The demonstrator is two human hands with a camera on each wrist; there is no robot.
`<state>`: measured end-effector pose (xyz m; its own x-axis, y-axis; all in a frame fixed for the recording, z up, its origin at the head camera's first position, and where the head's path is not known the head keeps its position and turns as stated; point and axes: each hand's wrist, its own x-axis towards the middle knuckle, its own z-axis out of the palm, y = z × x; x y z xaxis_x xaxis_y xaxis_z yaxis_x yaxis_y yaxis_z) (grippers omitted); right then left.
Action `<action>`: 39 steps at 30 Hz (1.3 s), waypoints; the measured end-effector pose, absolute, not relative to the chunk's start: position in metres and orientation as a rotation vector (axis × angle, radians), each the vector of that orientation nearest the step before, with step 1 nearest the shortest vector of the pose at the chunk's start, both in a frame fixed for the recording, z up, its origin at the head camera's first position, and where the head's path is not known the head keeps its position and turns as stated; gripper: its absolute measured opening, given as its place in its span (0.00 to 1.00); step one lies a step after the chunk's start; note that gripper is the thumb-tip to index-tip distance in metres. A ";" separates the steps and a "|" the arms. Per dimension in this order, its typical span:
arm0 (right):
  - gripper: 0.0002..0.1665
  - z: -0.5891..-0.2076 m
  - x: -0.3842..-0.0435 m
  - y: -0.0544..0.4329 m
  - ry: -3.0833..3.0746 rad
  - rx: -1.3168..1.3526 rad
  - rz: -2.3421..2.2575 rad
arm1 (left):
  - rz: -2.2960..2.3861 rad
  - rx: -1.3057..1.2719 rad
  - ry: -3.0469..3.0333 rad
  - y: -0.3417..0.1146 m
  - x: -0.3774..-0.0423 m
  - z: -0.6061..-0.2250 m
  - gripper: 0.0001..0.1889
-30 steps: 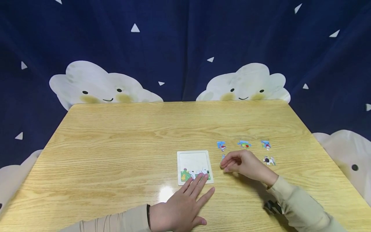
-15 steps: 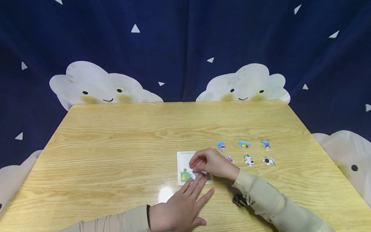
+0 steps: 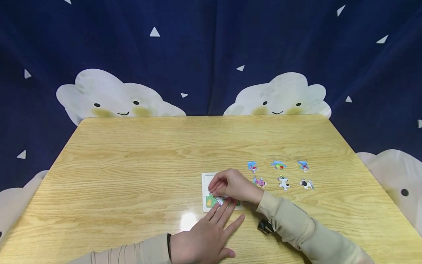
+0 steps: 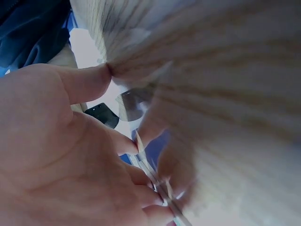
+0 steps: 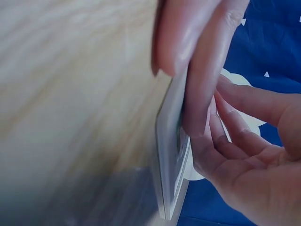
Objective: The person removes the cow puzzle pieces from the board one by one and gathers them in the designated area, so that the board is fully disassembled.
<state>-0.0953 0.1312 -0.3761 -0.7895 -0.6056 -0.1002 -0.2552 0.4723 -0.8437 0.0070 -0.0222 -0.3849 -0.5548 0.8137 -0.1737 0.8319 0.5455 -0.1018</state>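
Note:
A small square puzzle board (image 3: 203, 183) with a white rim lies on the table. Green printed pieces (image 3: 210, 201) fill part of its bottom row. My left hand (image 3: 209, 233) lies with fingers spread, its fingertips resting on the board's near edge. Above the board is my right hand (image 3: 235, 187), thumb and fingertips drawn close together over the pieces at its lower left. Whether it pinches a piece cannot be seen. In the right wrist view the board's edge (image 5: 164, 160) shows beside the left hand's fingers (image 5: 207, 70) and the right hand's fingers (image 5: 230, 127).
Several loose puzzle pieces lie right of the board in two rows, including a blue piece (image 3: 252, 166), a pink one (image 3: 260, 182) and a white one (image 3: 283, 182). A dark blue curtain (image 3: 211, 55) with clouds hangs behind the wooden table (image 3: 132, 165).
My right hand has moved left from beside the pink piece to over the board, uncovering loose pieces, then shifted slightly farther left. My left hand has stayed in place.

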 end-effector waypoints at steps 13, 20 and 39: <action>0.07 -0.370 -0.094 0.131 2.251 -0.649 -1.336 | -0.266 1.437 2.677 -0.023 0.007 -0.387 0.42; 0.07 -0.372 -0.089 0.130 2.254 -0.666 -1.307 | -0.253 1.420 2.648 -0.022 0.007 -0.387 0.43; 0.05 -0.364 -0.089 0.134 2.340 -0.703 -1.293 | -0.257 1.415 2.638 -0.022 0.006 -0.387 0.43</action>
<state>-0.0894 0.1336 -0.3639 -0.8051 -0.5875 -0.0821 -0.2430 0.4529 -0.8578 0.0057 -0.0217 -0.3868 -0.5492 0.8114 -0.2001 0.8347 0.5441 -0.0850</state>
